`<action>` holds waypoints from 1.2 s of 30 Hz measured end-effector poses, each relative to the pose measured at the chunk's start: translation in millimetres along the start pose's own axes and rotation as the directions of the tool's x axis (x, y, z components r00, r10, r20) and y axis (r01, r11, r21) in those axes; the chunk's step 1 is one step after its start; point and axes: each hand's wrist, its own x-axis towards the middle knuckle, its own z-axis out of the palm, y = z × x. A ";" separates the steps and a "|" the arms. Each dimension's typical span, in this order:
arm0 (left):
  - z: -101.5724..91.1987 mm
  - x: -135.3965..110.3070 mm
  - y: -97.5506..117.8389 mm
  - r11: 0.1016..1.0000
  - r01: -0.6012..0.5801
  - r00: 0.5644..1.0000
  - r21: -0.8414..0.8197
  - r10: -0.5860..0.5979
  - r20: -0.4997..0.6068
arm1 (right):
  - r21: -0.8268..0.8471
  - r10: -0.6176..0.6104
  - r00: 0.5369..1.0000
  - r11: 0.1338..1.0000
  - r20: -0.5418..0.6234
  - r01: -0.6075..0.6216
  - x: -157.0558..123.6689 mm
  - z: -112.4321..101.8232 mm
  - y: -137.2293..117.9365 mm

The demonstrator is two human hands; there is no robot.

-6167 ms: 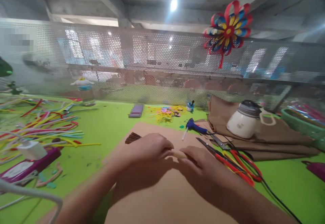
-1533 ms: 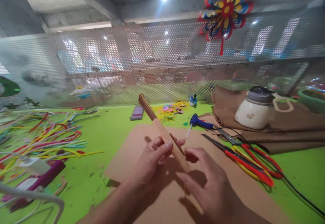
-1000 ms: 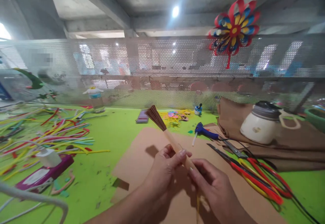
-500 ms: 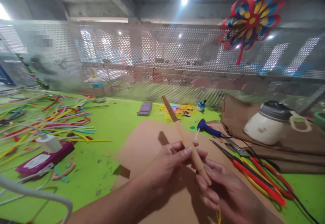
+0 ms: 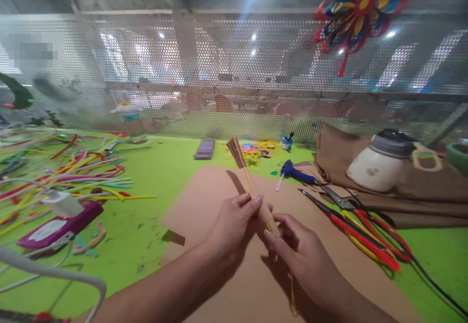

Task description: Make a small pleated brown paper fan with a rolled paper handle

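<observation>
A slim roll of brown paper slants up and away over the brown sheet, its far end darker and layered. Yellow string runs along its length. My left hand is closed around the middle of the roll, thumb on top. At the near end, the thumb and fingers of my right hand pinch the roll. A loose tail of yellow string hangs below the right hand. Partly hidden behind the fingers is the roll's lower tip.
To the right lie a blue glue gun, red-handled scissors, folded brown cloth and a white jug. On the left are colourful pipe cleaners and a purple power strip. Yellow scraps and a small blue bottle stand behind.
The roll has turned about its length, so the yellow string and layered edges now show. My right hand has shifted its fingers at the near end. The whole view has tipped slightly downward.
</observation>
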 end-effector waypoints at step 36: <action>-4.7 5.1 20.0 0.989 -0.149 0.982 -0.012 0.149 0.119 | -0.267 -0.146 0.981 0.958 -0.126 0.108 -10.7 -21.8 -22.5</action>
